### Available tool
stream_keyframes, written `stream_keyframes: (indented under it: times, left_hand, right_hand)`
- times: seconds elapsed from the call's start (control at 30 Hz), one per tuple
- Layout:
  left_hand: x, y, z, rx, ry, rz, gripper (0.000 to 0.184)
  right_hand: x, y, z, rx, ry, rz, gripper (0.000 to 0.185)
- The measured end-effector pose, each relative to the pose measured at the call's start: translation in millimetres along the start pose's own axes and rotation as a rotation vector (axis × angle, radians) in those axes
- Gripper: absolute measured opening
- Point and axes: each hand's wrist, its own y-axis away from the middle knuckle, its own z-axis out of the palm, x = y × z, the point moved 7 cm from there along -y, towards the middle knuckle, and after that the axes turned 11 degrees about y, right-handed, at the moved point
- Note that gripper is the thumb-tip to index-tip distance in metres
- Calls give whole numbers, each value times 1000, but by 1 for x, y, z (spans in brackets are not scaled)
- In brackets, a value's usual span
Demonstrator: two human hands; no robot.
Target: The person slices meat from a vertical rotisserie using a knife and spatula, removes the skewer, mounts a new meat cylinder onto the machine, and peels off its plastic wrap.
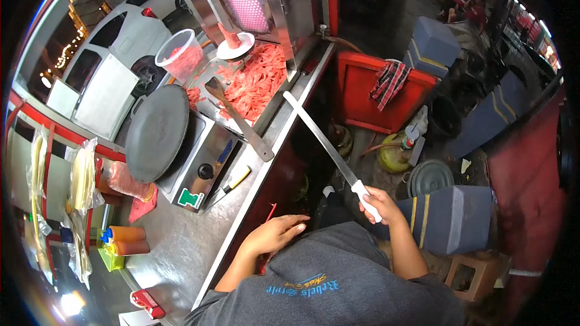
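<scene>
My right hand (382, 205) is wrapped around the white handle of a long knife (326, 143). Its straight blade points away from me, with the tip close to the counter's edge. My left hand (277, 233) is held low in front of my dark shirt, fingers stretched out and nothing seen in it. Thinly sliced reddish meat (260, 81) is heaped on the metal tray below an upright grill (248, 9). A small piece of meat (229, 37) stands on the spit's white disc. Across the tray's edge lies a wooden-bladed spatula (238, 119).
A dark round griddle (158, 133) sits over a stove (202, 166) on the steel counter (181, 238). Beside it are a smaller knife (232, 182), sauce bottles (128, 241) and a clear tub (179, 55) of meat. Right of me are a red panel (362, 93) and grey boxes (456, 220).
</scene>
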Motion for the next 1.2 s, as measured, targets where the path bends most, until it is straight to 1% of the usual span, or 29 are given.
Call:
stream_keyframes:
  times: [0.07, 0.1, 0.2, 0.3, 0.37, 0.43, 0.5, 0.57, 0.63, 0.7, 0.77, 0.8, 0.9, 0.93, 0.97, 1.0, 1.03, 1.07, 1.1, 1.13, 1.17, 1.2]
  left_hand:
    - [-12, 12, -6, 51, 7, -58, 46]
    - [-20, 14, 8, 59, 80, -95, 46]
    - [-39, 31, -13, 125, 112, -215, 45]
    - [-56, 41, -20, 151, 181, -298, 44]
    - [-63, 37, -28, 236, 255, -262, 45]
    - [-71, 30, -41, 356, 346, -240, 45]
    - [-57, 19, -57, 411, 341, -227, 45]
    - [-50, 8, -72, 456, 338, -202, 45]
    - [-22, 1, -84, 461, 176, -232, 45]
    - [-8, -6, -90, 452, 60, -241, 45]
    - [-7, -8, -89, 475, 118, -288, 43]
    - [-13, -6, -85, 491, 141, -311, 42]
    - [-34, 1, -78, 550, 268, -334, 41]
    - [-42, 4, -76, 587, 326, -329, 41]
    - [-51, 5, -73, 627, 390, -328, 42]
    - [-50, 4, -72, 645, 440, -307, 48]
    - [-57, 3, -69, 697, 571, -291, 52]
    - [-68, -2, -68, 749, 697, -266, 55]
    - [-67, -10, -71, 799, 822, -234, 59]
    - [-65, -17, -72, 849, 927, -243, 68]
    - [-59, -27, -82, 870, 952, -168, 68]
    - [-54, -34, -91, 894, 977, -92, 69]
  right_hand:
    - [-8, 0, -4, -15, 1, -1, 44]
    - [-19, 19, -21, 17, 54, 43, 43]
    - [-47, 7, -30, 21, 115, 19, 40]
    - [-78, 3, -43, -21, 184, 54, 40]
    - [-105, -15, -50, -48, 270, 41, 36]
    - [-139, -47, -43, -99, 387, -30, 34]
    - [-161, -97, -34, -52, 462, -87, 28]
    - [-163, -161, -25, -4, 363, -143, 23]
    - [-173, -218, -3, 91, 370, -159, 21]
    - [-185, -265, 16, 164, 286, -157, 19]
    - [-203, -315, 14, 555, 627, -651, 19]
    - [-224, -311, 20, 548, 596, -634, 15]
    - [-258, -304, -31, 810, 456, -888, 11]
    - [-275, -304, -51, 868, 498, -921, 13]
    - [-297, -303, -68, 911, 550, -1033, 18]
    - [-317, -312, -86, 978, 587, -1090, 24]
    - [-340, -315, -96, 997, 731, -976, 31]
    - [-363, -320, -98, 985, 899, -979, 35]
    - [-381, -328, -98, 971, 1067, -982, 39]
    - [-392, -344, -98, 856, 1194, -933, 47]
    - [-393, -361, -97, 730, 1421, -789, 45]
    - [-395, -370, -101, 703, 1474, -850, 41]
